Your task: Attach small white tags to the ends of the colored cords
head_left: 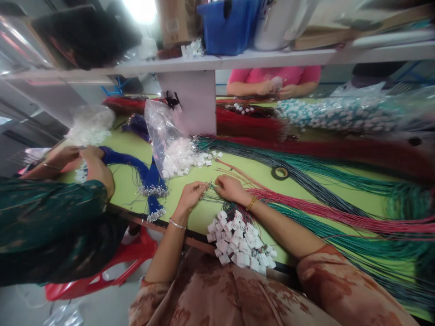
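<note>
My left hand (193, 195) and my right hand (230, 188) are close together above the yellow-green tabletop (180, 206). Both have fingers pinched around thin wires with small metal ends (210, 184) in the gap between them. The exact grip is too small to make out. Just below my hands lies a heap of white plastic connectors (234, 237) with wires attached, at the table's front edge. Red wires (299, 206) and green wires (295, 222) run off to the right under my right forearm. Loose white connectors (180, 156) spill from a clear plastic bag (159, 120) beyond my left hand.
A roll of black tape (280, 172) lies behind the red wires. Blue wire bundles (152, 181) are at left, near a co-worker's hands (90, 154). Another person in a pink top (272, 74) works across the table. A shelf (190, 63) with a blue bin (227, 27) spans above.
</note>
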Motion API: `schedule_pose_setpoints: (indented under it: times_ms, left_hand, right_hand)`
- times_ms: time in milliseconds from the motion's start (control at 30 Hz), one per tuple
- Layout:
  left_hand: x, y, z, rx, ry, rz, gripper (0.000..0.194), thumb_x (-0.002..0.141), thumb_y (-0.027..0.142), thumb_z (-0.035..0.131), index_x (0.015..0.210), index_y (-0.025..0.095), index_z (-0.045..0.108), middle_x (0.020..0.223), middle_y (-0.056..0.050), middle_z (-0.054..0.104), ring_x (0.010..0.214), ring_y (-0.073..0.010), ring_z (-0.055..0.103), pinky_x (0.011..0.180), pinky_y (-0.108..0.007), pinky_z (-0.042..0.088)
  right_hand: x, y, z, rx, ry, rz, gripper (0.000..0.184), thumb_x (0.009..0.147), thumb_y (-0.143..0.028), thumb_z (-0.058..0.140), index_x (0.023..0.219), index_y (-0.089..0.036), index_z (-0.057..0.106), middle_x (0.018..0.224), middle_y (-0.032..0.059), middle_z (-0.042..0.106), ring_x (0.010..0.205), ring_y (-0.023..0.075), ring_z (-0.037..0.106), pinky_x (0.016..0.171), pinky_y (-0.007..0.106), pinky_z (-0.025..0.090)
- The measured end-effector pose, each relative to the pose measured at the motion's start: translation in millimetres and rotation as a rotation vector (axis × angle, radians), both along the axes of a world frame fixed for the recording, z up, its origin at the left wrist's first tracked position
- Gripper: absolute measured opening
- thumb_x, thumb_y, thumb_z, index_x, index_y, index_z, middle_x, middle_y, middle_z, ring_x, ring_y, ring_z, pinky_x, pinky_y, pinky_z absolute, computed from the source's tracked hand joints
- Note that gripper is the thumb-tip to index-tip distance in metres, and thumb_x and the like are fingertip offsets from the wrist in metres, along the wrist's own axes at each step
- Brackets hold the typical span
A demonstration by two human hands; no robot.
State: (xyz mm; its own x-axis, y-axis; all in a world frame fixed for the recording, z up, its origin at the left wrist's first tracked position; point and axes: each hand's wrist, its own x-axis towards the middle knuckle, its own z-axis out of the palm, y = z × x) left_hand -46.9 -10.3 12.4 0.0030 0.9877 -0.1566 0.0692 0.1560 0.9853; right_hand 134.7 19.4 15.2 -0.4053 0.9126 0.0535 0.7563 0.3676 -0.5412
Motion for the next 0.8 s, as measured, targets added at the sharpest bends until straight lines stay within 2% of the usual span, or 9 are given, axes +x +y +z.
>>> schedule_pose_setpoints:
  times_ms: [133,300,400,600,700,800]
  left_hand:
    - [-6,0,1.5,-0.004,0.034,-0.037,0.027,0.071,0.036,0.068,0.079,0.011,0.073,0.056,0.000,0.054,0.048,-0.0082,0.045,0.048,-0.022,0.031]
    - [3,0,9.4,0.063,0.037,-0.018,0.026,0.073,0.036,0.069,0.083,0.013,0.071,0.058,0.000,0.055,0.050,-0.0088,0.047,0.049,-0.022,0.034]
    - [14,0,14.9,0.063,-0.118,0.043,0.023,0.069,0.033,0.073,0.081,0.015,0.064,0.060,0.001,0.057,0.051,-0.0085,0.049,0.050,-0.021,0.036]
    - [34,6,11.7,-0.060,-0.464,0.123,0.025,0.067,0.028,0.075,0.078,0.014,0.058,0.079,-0.003,0.065,0.056,-0.0059,0.051,0.055,-0.020,0.040]
    - [36,8,4.9,-0.074,-0.576,0.149,0.023,0.068,0.025,0.076,0.077,0.014,0.058,0.078,-0.003,0.064,0.061,-0.0067,0.053,0.058,-0.019,0.042]
    - [36,9,-0.8,-0.094,-0.646,0.144,0.020,0.070,0.022,0.075,0.075,0.013,0.058,0.079,-0.004,0.066,0.066,-0.0080,0.056,0.060,-0.018,0.042]
  right_hand:
    - [-4,-2,3.9,-0.013,-0.204,0.028,0.019,0.089,-0.022,0.045,0.090,-0.016,0.062,0.097,0.0104,0.067,0.081,0.0188,0.058,0.065,0.027,0.032]
    - [-4,-5,2.3,-0.016,-0.225,-0.032,0.026,0.094,-0.025,0.037,0.097,-0.013,0.059,0.093,0.0141,0.067,0.077,0.0201,0.059,0.066,0.028,0.033]
    - [0,-1,-0.7,0.014,-0.040,-0.057,0.021,0.092,-0.025,0.039,0.091,-0.014,0.057,0.083,0.0101,0.065,0.070,0.0176,0.055,0.062,0.027,0.033]
    - [1,8,-2.2,-0.061,0.634,-0.037,0.015,0.082,-0.030,0.046,0.077,-0.017,0.052,0.070,-0.0008,0.055,0.062,0.0116,0.046,0.059,0.023,0.036]
    - [0,6,-1.8,-0.103,0.736,-0.038,0.018,0.080,-0.034,0.050,0.075,-0.017,0.053,0.069,-0.0016,0.054,0.062,0.0108,0.045,0.060,0.023,0.036]
    - [3,3,-3.0,-0.117,0.695,-0.049,0.019,0.079,-0.033,0.050,0.068,-0.017,0.052,0.065,-0.0023,0.051,0.060,0.0104,0.043,0.058,0.023,0.034]
